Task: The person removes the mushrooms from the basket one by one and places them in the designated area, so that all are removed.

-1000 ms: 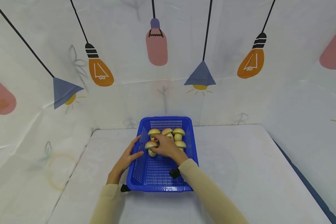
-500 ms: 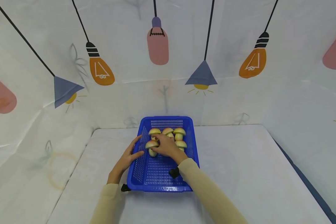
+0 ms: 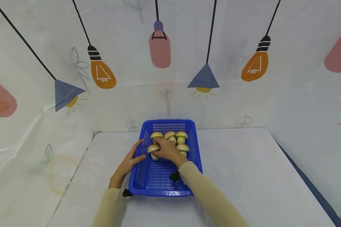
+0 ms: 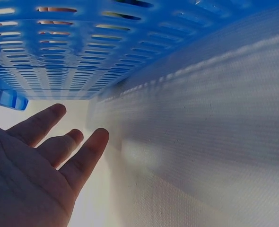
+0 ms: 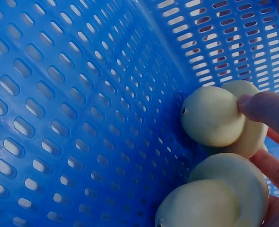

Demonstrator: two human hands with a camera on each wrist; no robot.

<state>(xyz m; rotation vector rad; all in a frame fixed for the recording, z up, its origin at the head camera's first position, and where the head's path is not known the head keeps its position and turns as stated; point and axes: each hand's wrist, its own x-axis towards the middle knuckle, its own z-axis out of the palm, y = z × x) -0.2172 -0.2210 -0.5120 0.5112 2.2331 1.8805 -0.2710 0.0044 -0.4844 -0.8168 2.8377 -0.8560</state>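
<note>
Several mushroom-shaped pieces with yellowish caps stand in the blue basket (image 3: 165, 193). My right hand (image 3: 168, 150) is inside it and holds the front-left mushroom (image 3: 153, 148), thumb against it and fingers behind; in the right wrist view the thumb tip (image 5: 247, 101) touches this mushroom (image 5: 213, 116), and a second one (image 5: 201, 205) lies below. The hand hides part of the group. My left hand (image 3: 128, 162) rests at the basket's left rim with fingers spread; the left wrist view shows the palm and fingers (image 4: 90, 153) straight beside the slotted wall (image 4: 82, 52).
A white table (image 3: 233, 164) lies under the basket, its back edge along a white sheet (image 3: 130, 101) printed with lamps. One dark object (image 3: 174, 176) is by the right cuff, another (image 3: 127, 193) by the left cuff at the basket's front-left corner.
</note>
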